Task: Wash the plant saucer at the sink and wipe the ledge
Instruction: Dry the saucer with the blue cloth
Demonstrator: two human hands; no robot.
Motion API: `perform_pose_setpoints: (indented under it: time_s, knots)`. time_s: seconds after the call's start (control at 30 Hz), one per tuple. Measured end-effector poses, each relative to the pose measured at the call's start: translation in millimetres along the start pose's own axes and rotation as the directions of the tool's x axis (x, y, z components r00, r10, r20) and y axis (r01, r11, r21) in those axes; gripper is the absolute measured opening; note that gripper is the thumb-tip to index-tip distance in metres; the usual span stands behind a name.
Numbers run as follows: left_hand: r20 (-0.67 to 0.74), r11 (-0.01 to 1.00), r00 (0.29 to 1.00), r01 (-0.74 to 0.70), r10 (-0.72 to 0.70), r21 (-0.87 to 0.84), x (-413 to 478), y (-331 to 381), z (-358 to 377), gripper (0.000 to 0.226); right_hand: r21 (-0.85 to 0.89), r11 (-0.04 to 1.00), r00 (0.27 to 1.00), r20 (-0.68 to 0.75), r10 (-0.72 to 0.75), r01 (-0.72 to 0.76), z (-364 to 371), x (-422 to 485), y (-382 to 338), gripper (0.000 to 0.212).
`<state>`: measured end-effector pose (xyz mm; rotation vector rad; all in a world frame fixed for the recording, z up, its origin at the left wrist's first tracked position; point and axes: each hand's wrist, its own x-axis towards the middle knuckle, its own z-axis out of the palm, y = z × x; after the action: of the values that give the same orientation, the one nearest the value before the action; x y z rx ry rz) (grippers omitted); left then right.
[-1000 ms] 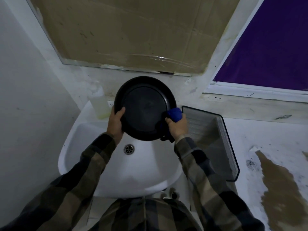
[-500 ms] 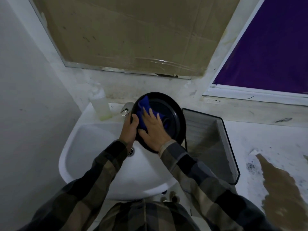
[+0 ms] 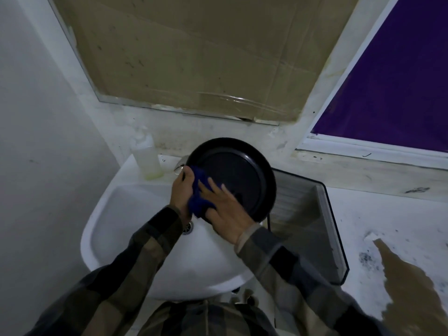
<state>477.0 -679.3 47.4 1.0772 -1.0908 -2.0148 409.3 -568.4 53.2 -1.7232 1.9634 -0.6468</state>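
Note:
A round black plant saucer [image 3: 238, 174] is held tilted over the white sink [image 3: 135, 209], its inside facing me. My left hand [image 3: 180, 190] grips the saucer's left rim. My right hand [image 3: 224, 209] lies with straight fingers on a blue cloth [image 3: 200, 194], pressing it against the saucer's lower left part. The tap [image 3: 180, 164] peeks out behind the saucer's left edge. The ledge [image 3: 388, 175] runs along the wall below the purple window.
A clear soap bottle [image 3: 146, 158] stands on the sink's back left corner. A black wire basket [image 3: 312, 226] sits right of the sink. The white floor at right carries a brown stain [image 3: 409, 284]. Cardboard [image 3: 194, 57] covers the mirror above.
The saucer shifted right and turned over the sink. My right hand went from gripping the cloth at the rim to pressing it flat inside the saucer, now lower and further left.

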Motion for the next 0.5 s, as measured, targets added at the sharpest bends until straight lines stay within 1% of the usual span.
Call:
perform_pose_setpoints:
  time_s: [0.07,0.13,0.2,0.27,0.3,0.33,0.37,0.43,0.5]
  knots:
    - [0.044,0.999,0.998,-0.037,0.036,0.028,-5.7,-0.1,4.4,0.03,-0.102,0.995,1.0,-0.028,0.014,-0.017,-13.6,22.3,20.9,0.062]
    - [0.068,0.997,0.996,-0.058,0.055,0.044,-7.7,0.0,3.8,0.031,-0.157,0.981,0.993,-0.056,0.106,-0.113,-31.4,34.1,45.3,0.063]
    - [0.026,0.998,0.999,-0.046,0.045,0.05,-6.9,5.5,-0.8,0.037,-0.2,0.955,0.975,-0.092,0.203,-0.217,-44.4,33.2,63.0,0.069]
    - [-0.016,0.998,0.999,-0.031,0.032,0.048,0.6,15.4,-7.8,0.042,-0.344,0.905,0.968,-0.095,0.231,-0.25,-45.9,17.8,65.8,0.08]
    - [-0.032,0.998,0.999,-0.033,0.035,0.062,4.7,20.4,-11.2,0.042,-0.389,0.891,0.972,-0.075,0.224,-0.236,-41.7,6.8,63.7,0.088]
    - [-0.042,0.996,0.998,-0.037,0.04,0.076,7.9,24.2,-14.1,0.041,-0.391,0.898,0.979,-0.047,0.2,-0.202,-37.0,-5.5,58.1,0.095]
    - [-0.049,0.996,0.998,-0.037,0.041,0.084,10.2,27.3,-15.3,0.041,-0.36,0.917,0.984,-0.014,0.178,-0.171,-31.2,-16.3,51.0,0.097]
    - [-0.059,0.995,0.998,-0.013,0.019,0.096,12.6,28.5,-17.2,0.042,-0.317,0.944,0.994,0.031,0.102,-0.087,-22.2,-27.9,38.0,0.09]
    - [-0.074,0.996,0.997,0.021,-0.015,0.089,13.3,27.7,-19.3,0.048,-0.343,0.938,0.998,-0.021,-0.056,0.046,-16.8,-26.7,33.6,0.07]
